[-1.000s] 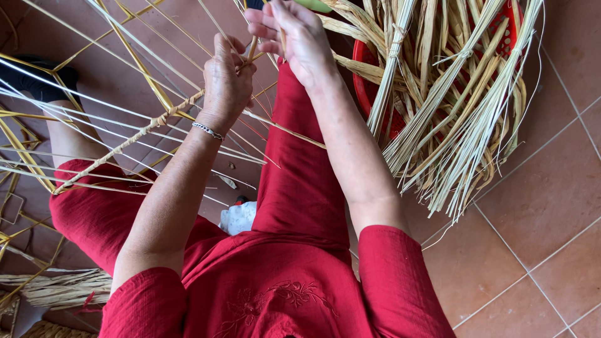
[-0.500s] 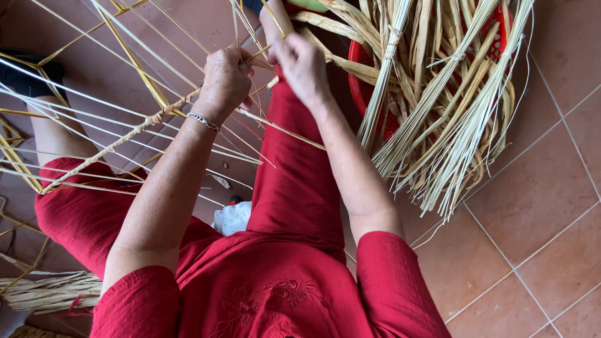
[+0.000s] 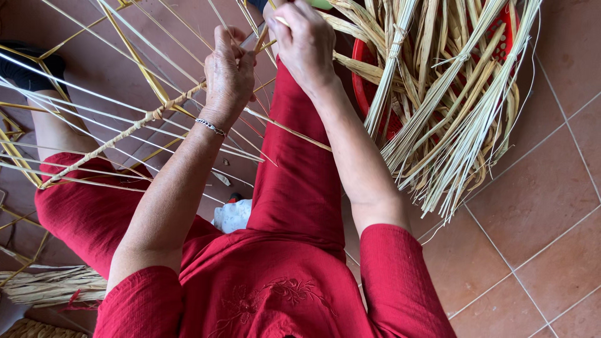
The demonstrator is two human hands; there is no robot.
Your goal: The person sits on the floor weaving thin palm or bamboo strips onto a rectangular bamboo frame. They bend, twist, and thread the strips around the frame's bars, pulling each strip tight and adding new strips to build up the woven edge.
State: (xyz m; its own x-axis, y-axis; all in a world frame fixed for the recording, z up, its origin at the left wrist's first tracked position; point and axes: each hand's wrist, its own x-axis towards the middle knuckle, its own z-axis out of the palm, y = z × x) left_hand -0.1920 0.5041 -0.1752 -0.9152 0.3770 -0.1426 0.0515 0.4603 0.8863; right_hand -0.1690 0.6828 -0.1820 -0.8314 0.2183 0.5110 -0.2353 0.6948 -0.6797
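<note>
We see the woven frame of strips [image 3: 125, 134] spread across the upper left of the frame, over the bent leg [image 3: 69, 206] at left. The left hand [image 3: 228, 75] sits on the frame's plaited edge at upper centre, with the right hand [image 3: 305, 40] just beside it to the right, both closed on strips. The bundle of reeds [image 3: 451, 106] fills the upper right, lying in the basket [image 3: 363, 94] on the floor [image 3: 538, 238]. A second bundle [image 3: 53, 285] lies at lower left, and a small cloth [image 3: 233, 215] rests between the legs at centre
</note>
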